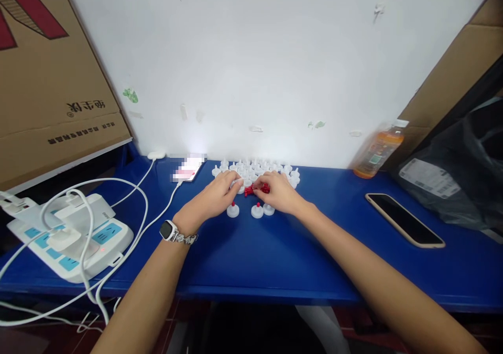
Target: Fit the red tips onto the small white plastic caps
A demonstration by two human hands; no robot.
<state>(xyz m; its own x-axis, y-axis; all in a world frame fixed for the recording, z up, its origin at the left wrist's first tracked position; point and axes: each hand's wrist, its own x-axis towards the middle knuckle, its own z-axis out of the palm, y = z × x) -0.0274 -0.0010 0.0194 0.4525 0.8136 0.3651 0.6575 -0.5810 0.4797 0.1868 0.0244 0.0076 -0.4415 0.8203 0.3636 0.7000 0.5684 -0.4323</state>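
My left hand [220, 192] is closed, thumb and fingers around a white nozzle cap [239, 184] at the front of a group of similar white caps [255, 166]. Opposite it, my right hand [278, 191] pinches at a small pile of red tips [249, 191]; its fingertips partly cover the pile. Nearer to me, a white cap with a red tip [233, 210] stands upright below my left hand. Another red-tipped cap [257, 211] stands to its right, touching or close to a third white cap [269, 209] partly under my right hand.
On the left lie a white power strip [102, 233] and looping cables. A lit phone [189, 168] rests by the wall. To the right are a dark phone [404, 220], an orange drink bottle [379, 149] and a black plastic bag [456, 165]. The blue table's front edge [267, 292] is near me.
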